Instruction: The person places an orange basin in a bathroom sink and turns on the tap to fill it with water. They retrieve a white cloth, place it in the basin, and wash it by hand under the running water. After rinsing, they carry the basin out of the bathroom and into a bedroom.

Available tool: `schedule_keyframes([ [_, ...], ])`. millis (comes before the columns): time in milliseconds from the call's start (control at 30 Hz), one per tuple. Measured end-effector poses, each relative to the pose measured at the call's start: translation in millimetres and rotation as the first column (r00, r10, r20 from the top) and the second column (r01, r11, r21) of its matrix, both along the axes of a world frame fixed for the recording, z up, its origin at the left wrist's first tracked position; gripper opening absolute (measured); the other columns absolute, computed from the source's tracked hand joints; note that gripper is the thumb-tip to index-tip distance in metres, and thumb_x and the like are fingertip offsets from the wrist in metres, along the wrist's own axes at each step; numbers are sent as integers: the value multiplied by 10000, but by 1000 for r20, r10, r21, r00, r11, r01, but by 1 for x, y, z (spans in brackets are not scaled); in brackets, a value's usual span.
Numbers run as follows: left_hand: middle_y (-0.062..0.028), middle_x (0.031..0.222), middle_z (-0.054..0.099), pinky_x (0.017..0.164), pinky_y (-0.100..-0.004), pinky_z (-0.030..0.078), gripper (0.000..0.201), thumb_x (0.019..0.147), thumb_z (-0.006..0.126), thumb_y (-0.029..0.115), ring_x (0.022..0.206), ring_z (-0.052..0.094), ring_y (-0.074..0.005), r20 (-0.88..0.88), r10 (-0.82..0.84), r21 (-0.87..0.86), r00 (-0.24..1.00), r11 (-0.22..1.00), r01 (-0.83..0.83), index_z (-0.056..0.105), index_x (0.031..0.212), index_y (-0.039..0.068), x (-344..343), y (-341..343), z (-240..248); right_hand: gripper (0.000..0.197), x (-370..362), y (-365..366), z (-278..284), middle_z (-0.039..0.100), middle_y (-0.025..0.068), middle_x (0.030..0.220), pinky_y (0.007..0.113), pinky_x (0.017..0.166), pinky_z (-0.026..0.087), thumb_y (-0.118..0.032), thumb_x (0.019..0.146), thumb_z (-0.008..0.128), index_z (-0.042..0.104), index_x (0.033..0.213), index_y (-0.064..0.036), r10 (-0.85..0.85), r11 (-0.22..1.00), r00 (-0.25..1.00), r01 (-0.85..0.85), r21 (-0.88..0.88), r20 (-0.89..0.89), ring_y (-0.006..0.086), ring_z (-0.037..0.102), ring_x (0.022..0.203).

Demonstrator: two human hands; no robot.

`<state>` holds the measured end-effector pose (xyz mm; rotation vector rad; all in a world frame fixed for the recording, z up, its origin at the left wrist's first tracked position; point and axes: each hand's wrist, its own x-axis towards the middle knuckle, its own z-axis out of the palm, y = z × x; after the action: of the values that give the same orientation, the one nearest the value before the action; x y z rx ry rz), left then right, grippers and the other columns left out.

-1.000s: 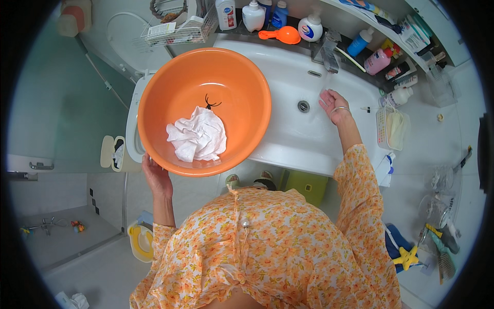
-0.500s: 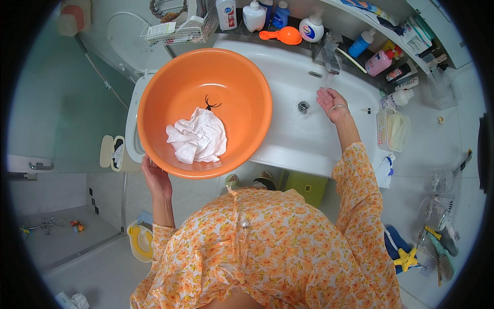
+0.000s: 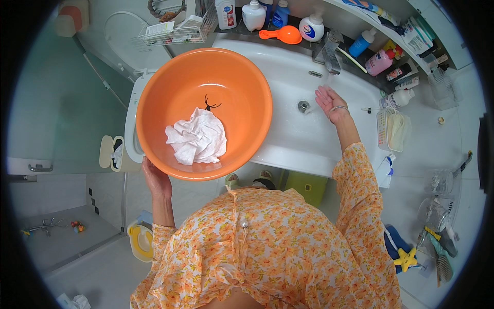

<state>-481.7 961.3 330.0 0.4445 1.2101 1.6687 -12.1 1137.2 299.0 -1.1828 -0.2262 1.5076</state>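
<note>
My left hand [image 3: 158,179] grips the near left rim of a large orange basin [image 3: 242,87], its fingers partly hidden beneath. The basin rests over the left part of the white sink and the toilet beside it. A crumpled white cloth [image 3: 198,138] lies at the bottom of the basin, next to a black spider-shaped mark [image 3: 211,105]. My right hand [image 3: 332,104] is palm up with fingers stretched out, holding nothing, just below the faucet [image 3: 332,61]. Whether water runs onto it is hard to make out. The metal drain [image 3: 303,106] sits left of this hand.
Bottles, a white pump bottle [image 3: 311,28] and an orange scoop [image 3: 282,35] line the sink's back ledge. A small white basket [image 3: 393,129] stands at the right edge. The toilet lid [image 3: 131,38] is raised behind the basin. A green stool [image 3: 305,188] sits under the sink.
The basin has shifted very slightly left and toward me at its near rim. My right hand has drawn back marginally and stays open.
</note>
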Motion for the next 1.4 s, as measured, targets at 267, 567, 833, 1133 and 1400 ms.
schedule_keyframes([
  [267, -28, 1132, 442, 906, -317, 278, 389, 848, 334, 365, 1067, 392, -162, 11, 6, 0, 1000, 1000, -6, 415, 1098, 78, -3, 1, -5, 274, -9, -6, 6, 498, 99, 1082, 325, 812, 418, -109, 834, 426, 422, 1102, -50, 28, 1000, 995, -28, -3, 91, 226, 504, 959],
  [567, -22, 1147, 428, 906, -318, 286, 395, 838, 352, 370, 1074, 386, -165, 4, -13, -1, 1000, 1000, 13, 411, 1106, 85, 1, 2, -1, 228, -2, -18, -18, 547, 96, 980, 313, 756, 448, -147, 811, 479, 469, 1011, -37, -12, 995, 997, 19, -100, 71, 205, 538, 898],
  [833, -22, 1159, 417, 912, -319, 281, 396, 837, 351, 366, 1082, 380, -169, -22, -22, -9, 1000, 1000, 22, 405, 1112, 86, 0, 3, -3, 270, 6, 1, -16, 519, 140, 1031, 339, 778, 448, -134, 816, 453, 428, 1055, -12, -43, 997, 999, 43, -68, -4, 248, 522, 931],
  [1133, -35, 1126, 451, 901, -326, 278, 385, 846, 335, 349, 1068, 396, -169, -15, 43, -43, 999, 998, -43, 411, 1109, 78, 5, -1, 6, 306, 5, 18, -7, 481, 181, 1082, 350, 791, 446, -138, 836, 413, 401, 1094, 25, -62, 997, 997, 59, -52, -50, 300, 499, 964],
  [1400, -20, 1097, 469, 893, -323, 305, 344, 844, 327, 325, 1040, 423, -158, -27, 46, -37, 999, 998, -47, 447, 1053, 80, 7, -1, 7, 293, 4, 14, -14, 494, 175, 1064, 350, 787, 445, -149, 843, 389, 417, 1078, 25, -50, 996, 998, 47, -74, -42, 288, 510, 948],
])
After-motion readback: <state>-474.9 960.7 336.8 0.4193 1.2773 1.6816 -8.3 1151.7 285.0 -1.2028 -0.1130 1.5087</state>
